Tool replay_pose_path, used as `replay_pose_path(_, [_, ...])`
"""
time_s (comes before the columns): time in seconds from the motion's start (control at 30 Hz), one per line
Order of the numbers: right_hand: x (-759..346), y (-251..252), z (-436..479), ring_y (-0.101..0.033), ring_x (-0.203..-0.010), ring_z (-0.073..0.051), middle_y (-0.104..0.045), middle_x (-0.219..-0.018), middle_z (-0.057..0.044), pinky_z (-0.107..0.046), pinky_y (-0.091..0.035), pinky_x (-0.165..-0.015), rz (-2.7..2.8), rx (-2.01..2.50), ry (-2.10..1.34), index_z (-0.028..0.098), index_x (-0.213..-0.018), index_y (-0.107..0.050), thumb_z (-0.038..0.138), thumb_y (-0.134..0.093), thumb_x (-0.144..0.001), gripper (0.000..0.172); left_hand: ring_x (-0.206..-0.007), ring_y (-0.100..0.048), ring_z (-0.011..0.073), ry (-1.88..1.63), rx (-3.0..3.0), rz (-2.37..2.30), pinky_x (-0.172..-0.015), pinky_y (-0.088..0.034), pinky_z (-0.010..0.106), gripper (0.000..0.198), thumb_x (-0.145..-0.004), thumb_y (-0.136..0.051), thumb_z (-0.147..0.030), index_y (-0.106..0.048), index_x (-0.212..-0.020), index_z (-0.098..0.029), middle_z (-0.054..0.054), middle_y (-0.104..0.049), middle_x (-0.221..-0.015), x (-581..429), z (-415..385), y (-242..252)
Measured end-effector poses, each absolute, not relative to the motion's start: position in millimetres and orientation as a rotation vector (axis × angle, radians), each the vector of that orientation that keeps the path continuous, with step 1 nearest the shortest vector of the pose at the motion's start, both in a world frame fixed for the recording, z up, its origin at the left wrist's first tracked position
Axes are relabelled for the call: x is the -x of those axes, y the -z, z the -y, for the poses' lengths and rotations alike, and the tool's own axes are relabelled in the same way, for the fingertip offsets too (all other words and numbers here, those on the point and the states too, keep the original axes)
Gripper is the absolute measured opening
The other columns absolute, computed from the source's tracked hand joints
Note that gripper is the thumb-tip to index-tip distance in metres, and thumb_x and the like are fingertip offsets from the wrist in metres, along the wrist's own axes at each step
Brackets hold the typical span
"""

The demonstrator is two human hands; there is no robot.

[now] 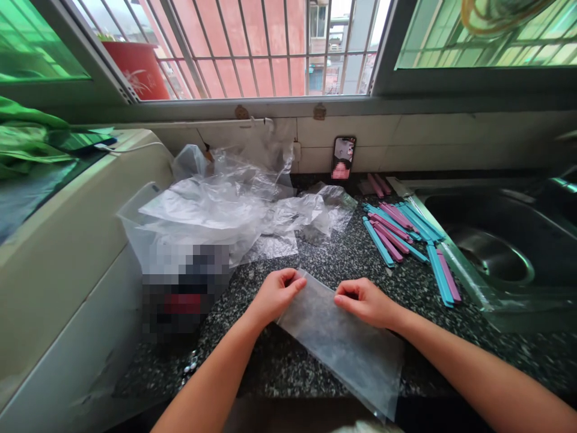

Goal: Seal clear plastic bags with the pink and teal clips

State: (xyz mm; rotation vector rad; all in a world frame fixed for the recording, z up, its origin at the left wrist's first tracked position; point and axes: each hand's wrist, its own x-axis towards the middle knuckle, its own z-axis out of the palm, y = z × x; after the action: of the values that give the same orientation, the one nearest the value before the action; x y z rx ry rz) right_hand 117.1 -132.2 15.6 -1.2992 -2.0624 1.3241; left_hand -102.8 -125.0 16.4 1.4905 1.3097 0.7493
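Observation:
A small clear plastic bag (342, 343) lies flat on the dark speckled counter (288, 361) in front of me. My left hand (276, 294) pinches the bag's far left corner, fingers closed on it. My right hand (365, 300) pinches the far edge a little to the right, also closed on the plastic. Beyond my right hand lies a loose heap of several blue and pink sticks (406, 234) beside the sink.
A pile of crumpled clear plastic bags (225, 210) covers the counter's back left. A phone (343, 157) leans against the tiled wall. A steel sink (496, 252) is at right, a white appliance (67, 252) at left. A barred window is above.

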Motion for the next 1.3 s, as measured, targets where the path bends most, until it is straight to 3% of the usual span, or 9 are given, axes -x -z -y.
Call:
replay_pose_path(0.2, [-124, -12, 132, -0.035, -0.049, -0.008, -0.041, -0.050, 0.003, -0.020, -0.026, -0.047, 2.200, 1.315, -1.174, 0.014, -0.056, -0.053, 0.032, -0.045, -0.079, 0.031, -0.053, -0.033, 0.0095, -0.796, -1.508, -1.488, -0.050, -0.026, 0.022, 0.031, -0.070, -0.049, -0.043, -0.044, -0.055, -0.016, -0.004, -0.037, -0.054, 111, 123, -17])
replay_pose_path(0.43, [-137, -17, 125, -0.038, -0.051, -0.009, -0.047, -0.052, 0.002, -0.021, -0.028, -0.048, 2.236, 1.375, -1.170, 0.014, -0.059, -0.054, 0.035, -0.046, -0.080, 0.030, -0.053, -0.037, 0.0106, -0.929, -1.564, -1.641, -0.051, -0.029, 0.022, 0.029, -0.071, -0.048, -0.041, -0.047, -0.056, -0.016, -0.003, -0.042, -0.053, 123, 118, -20])
replay_pose_path(0.63, [-156, -26, 112, -0.034, -0.050, -0.008, -0.038, -0.051, 0.003, -0.021, -0.026, -0.047, 2.186, 1.471, -1.074, 0.015, -0.054, -0.047, 0.042, -0.046, -0.079, 0.036, -0.052, -0.037, 0.0109, -0.994, -1.513, -1.725, -0.050, -0.028, 0.022, 0.031, -0.070, -0.047, -0.044, -0.044, -0.055, -0.017, -0.004, -0.040, -0.051, 133, 113, -24])
replay_pose_path(0.87, [-166, -35, 104, -0.043, -0.056, -0.011, -0.050, -0.058, -0.001, -0.023, -0.034, -0.052, 2.034, 1.461, -1.267, 0.015, -0.062, -0.057, 0.055, -0.050, -0.073, 0.042, -0.050, -0.032, 0.0090, -1.032, -1.473, -1.631, -0.047, -0.025, 0.021, 0.028, -0.072, -0.049, -0.039, -0.043, -0.056, -0.017, -0.005, -0.035, -0.051, 131, 112, -17])
replay_pose_path(1.3, [-181, -52, 102, -0.048, -0.058, -0.012, -0.056, -0.060, -0.003, -0.024, -0.036, -0.056, 2.092, 1.508, -1.595, 0.014, -0.063, -0.061, 0.059, -0.057, -0.067, 0.046, -0.048, -0.033, 0.0078, -1.046, -1.333, -1.463, -0.046, -0.026, 0.020, 0.025, -0.071, -0.053, -0.038, -0.050, -0.061, -0.016, -0.005, -0.038, -0.051, 131, 115, -20])
